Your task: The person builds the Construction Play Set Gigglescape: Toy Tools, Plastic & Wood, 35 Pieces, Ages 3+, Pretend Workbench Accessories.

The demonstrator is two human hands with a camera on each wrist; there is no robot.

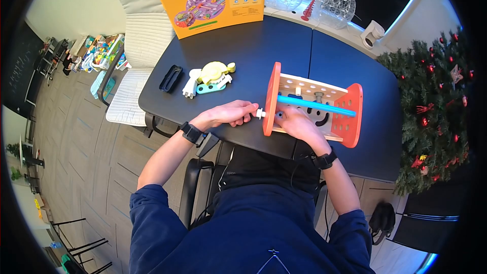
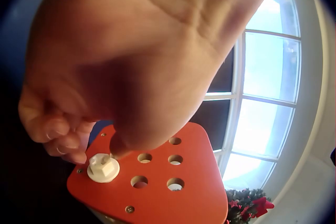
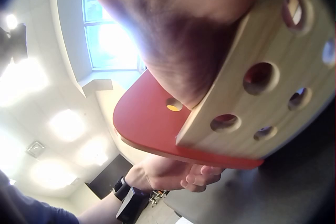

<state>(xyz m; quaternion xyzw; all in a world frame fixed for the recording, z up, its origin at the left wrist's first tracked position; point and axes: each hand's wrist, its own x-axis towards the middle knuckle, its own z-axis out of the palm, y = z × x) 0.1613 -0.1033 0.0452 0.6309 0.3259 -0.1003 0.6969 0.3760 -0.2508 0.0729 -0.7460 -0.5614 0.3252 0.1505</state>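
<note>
A toy toolbox (image 1: 358,116) with red-orange end panels, perforated wooden sides and a blue rod handle (image 1: 317,106) lies tipped on the table. From its left end panel (image 2: 157,198) a white hex-headed bolt (image 2: 103,168) sticks out. My left hand (image 1: 228,113) is at that bolt, loosely bent fingertips just beside its head. Inside the box, my right hand (image 1: 302,127) pinches a small blue nut (image 1: 279,115) against the panel's inner face, opposite the bolt. In the right wrist view, the wooden side (image 3: 236,87) hides its fingertips.
A cluster of yellow, white and teal toy pieces (image 1: 213,75) sits left of the box, beside a black tray (image 1: 171,78). Behind stands a yellow play-set carton (image 1: 213,2). A decorated Christmas tree (image 1: 426,111) is at the table's right edge, a white chair (image 1: 147,30) at the left.
</note>
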